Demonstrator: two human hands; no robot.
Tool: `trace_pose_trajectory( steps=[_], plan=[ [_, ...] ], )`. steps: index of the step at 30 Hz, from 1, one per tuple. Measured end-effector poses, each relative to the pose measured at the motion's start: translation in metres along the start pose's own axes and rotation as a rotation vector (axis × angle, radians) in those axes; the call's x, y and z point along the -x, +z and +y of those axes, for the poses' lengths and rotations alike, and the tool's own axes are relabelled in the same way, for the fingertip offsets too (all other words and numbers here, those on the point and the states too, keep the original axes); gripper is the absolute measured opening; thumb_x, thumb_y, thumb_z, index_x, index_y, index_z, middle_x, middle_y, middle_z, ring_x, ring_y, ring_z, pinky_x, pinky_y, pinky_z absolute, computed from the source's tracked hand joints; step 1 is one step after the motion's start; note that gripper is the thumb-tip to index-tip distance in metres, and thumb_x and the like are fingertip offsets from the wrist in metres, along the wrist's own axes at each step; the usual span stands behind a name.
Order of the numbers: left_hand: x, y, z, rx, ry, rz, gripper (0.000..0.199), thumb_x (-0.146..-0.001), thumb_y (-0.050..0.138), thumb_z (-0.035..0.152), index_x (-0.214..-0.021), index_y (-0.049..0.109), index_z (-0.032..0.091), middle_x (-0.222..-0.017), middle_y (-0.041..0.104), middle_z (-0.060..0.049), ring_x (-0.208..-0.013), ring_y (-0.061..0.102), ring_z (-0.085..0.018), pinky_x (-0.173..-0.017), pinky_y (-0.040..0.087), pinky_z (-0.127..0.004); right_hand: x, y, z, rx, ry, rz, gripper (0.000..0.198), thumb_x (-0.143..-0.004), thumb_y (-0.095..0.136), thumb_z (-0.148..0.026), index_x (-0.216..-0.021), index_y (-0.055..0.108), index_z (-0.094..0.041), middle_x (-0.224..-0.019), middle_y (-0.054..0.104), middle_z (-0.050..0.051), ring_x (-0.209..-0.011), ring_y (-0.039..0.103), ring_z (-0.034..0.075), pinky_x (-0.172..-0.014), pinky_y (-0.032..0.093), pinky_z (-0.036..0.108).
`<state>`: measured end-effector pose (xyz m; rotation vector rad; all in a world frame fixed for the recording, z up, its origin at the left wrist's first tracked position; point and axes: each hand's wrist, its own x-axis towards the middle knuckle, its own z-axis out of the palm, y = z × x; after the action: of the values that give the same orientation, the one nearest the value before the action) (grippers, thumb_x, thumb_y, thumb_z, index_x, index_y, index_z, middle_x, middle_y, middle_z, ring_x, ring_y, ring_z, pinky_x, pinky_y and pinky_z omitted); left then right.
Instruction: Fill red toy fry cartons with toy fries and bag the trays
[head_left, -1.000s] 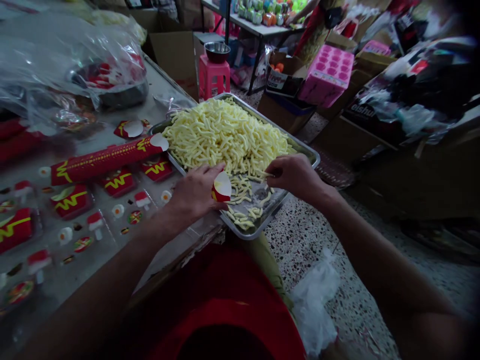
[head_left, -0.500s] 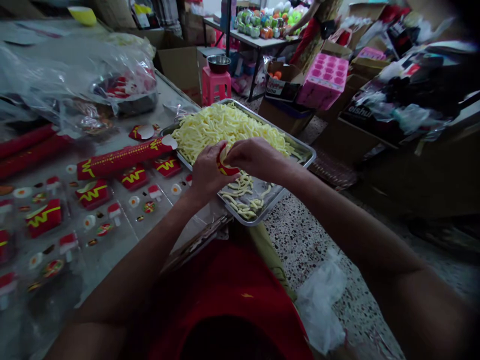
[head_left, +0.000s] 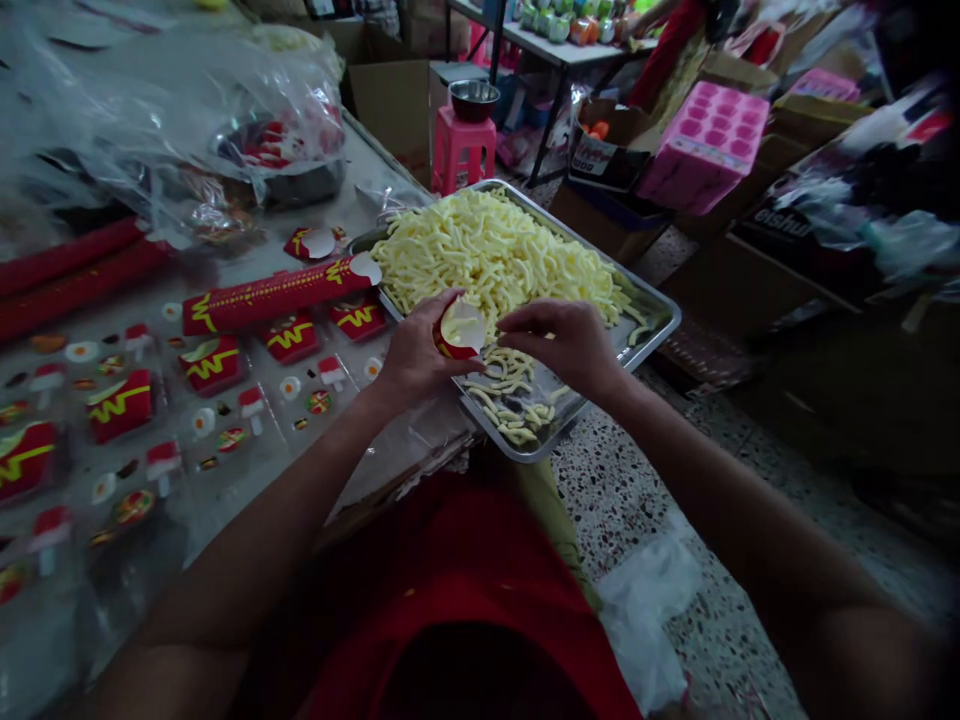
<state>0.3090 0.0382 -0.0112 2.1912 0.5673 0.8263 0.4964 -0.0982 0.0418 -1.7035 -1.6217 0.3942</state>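
My left hand [head_left: 420, 350] is wrapped around a small red fries box [head_left: 459, 350] with a pale inner back. Some pale yellow sticks show inside its mouth. Just to the right, my right hand [head_left: 574, 345] hovers over the tray, its thumb and fingers slightly apart with nothing visible between them. Beneath both hands lies a metal tray [head_left: 667, 318], where pale yellow fry-shaped pieces [head_left: 487, 245] are heaped at the far side. A few loose pieces [head_left: 517, 410] lie at its near corner.
Left on the table, a row of nested red boxes [head_left: 274, 293] lies behind filled red boxes [head_left: 214, 365] and small food-shaped pieces in clear packs. A plastic-covered bowl [head_left: 300, 180] stands farther back. Beyond are a pink stool [head_left: 463, 150], cartons and another person's arm.
My right hand has drawn away from the box mouth to the right, and its fingers have parted. The left hand still holds the box, now turned more upward. The view has shifted left.
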Motion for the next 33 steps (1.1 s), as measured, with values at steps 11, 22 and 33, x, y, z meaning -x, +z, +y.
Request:
trace_pose_trajectory(
  steps=[11,22,33],
  plan=[
    [0.018,-0.032,0.004,-0.003,-0.105,0.035,0.114,-0.056,0.090,0.077,-0.148,0.056,0.018,-0.150,0.062,-0.015,-0.137,0.059,-0.035,-0.122,0.044,-0.049,0.020,0.019,0.038,0.668,-0.178,-0.503,0.020,-0.086,0.069,-0.019,-0.098,0.083,-0.024,-0.100,0.072,0.007,-0.096,0.064,0.022,-0.078,0.039,0.034],
    [0.034,-0.043,0.002,-0.300,-0.115,-0.088,0.103,-0.058,0.098,0.055,-0.148,0.059,0.022,-0.138,0.067,-0.014,-0.124,0.065,-0.036,-0.111,0.051,-0.049,0.018,0.055,-0.002,0.531,0.103,-0.400,0.017,-0.085,0.070,-0.021,-0.096,0.083,-0.021,-0.096,0.079,0.009,-0.093,0.070,0.024,-0.077,0.045,0.032],
    [0.052,-0.035,0.013,-0.342,-0.174,-0.146,0.109,-0.054,0.103,0.045,-0.149,0.056,0.019,-0.132,0.068,-0.015,-0.118,0.067,-0.038,-0.102,0.056,-0.050,-0.009,0.064,-0.012,-0.423,0.331,0.066,0.020,-0.066,0.078,-0.028,-0.082,0.078,-0.016,-0.073,0.075,0.002,-0.061,0.063,0.014,-0.057,0.047,0.025]
  ],
)
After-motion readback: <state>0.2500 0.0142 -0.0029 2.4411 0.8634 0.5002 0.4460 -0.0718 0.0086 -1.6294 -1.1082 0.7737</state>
